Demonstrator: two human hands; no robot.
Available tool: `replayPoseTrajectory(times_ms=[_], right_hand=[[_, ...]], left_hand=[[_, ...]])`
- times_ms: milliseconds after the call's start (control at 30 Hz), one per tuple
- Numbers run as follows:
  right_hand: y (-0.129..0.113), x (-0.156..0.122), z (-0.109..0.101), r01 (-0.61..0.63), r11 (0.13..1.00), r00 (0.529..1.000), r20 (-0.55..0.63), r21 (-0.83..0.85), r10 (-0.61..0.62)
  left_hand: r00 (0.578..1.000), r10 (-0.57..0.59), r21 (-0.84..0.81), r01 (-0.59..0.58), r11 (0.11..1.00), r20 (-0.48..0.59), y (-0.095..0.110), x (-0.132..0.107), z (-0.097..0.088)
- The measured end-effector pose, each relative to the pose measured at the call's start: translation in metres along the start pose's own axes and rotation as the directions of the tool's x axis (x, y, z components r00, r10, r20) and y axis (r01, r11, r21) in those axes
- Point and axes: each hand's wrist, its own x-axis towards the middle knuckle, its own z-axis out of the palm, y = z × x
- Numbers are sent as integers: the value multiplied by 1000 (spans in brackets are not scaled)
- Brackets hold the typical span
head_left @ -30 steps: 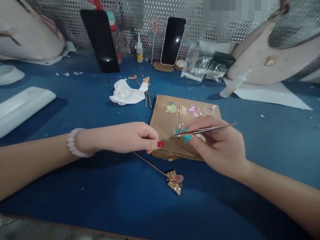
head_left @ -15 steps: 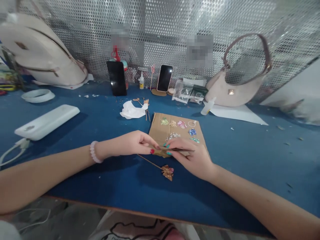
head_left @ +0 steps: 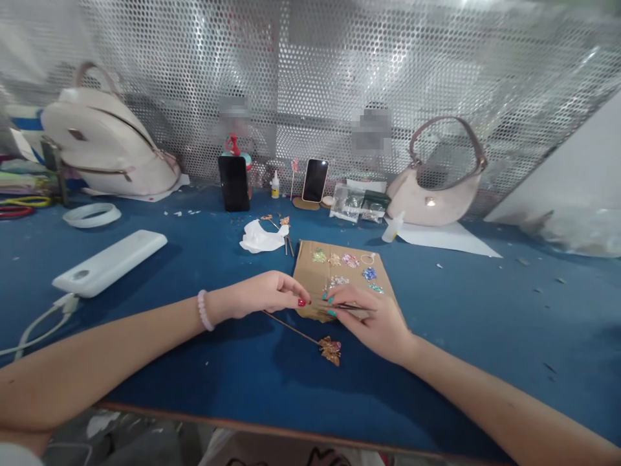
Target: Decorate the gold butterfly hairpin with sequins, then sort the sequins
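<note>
My right hand [head_left: 376,323], with teal nails, grips a pair of slim tweezers [head_left: 356,307] over the near part of a cardboard piece [head_left: 310,265]. Just left of it, my left hand [head_left: 269,294] has thumb and index fingertips close together in a pinch; anything between them is too small to make out. Below the hands lies a hairpin with a gold butterfly [head_left: 330,350] and a pink stone, its stick running back under my left hand. On the cardboard are small piles of green gems [head_left: 319,255], pink gems [head_left: 350,260], blue gems [head_left: 369,274] and clear gems [head_left: 338,281].
Behind the cardboard lie crumpled white paper [head_left: 262,237] and more gold hairpins [head_left: 284,223]. A glue bottle [head_left: 392,228] leans near a handbag [head_left: 436,200]. Two phones stand at the back, including a black phone [head_left: 233,184]. A power bank [head_left: 111,262] and backpack [head_left: 109,149] are left.
The view has tilted up, so the table things sit lower. My left fingertips have drawn slightly away from the tweezers' tips, while my right hand keeps its grip.
</note>
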Motion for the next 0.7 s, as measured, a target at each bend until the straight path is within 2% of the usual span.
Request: replayPoseTrajectory(times_ms=[167,300,500,600,700], right_hand=[[0,-1,-1,39,999,999,-2,-36,-39],[2,-2,-3,77,996,997,13,-51,-76],[6,-4,-4,85,995,995,61,-54,-82],[5,-4,-4,100,993,993,69,-55,-96],[5,-4,-5,123,991,990,76,-52,-119]], left_hand=[[993,43,-148,-59,987,-111,-3,2,3],[968,60,-222,-116,968,-244,-5,3,4],[965,36,-363,-132,922,-259,-6,3,2],[964,11,-557,-164,814,-267,-7,5,-1],[981,93,-769,-192,610,-171,-5,6,-4]])
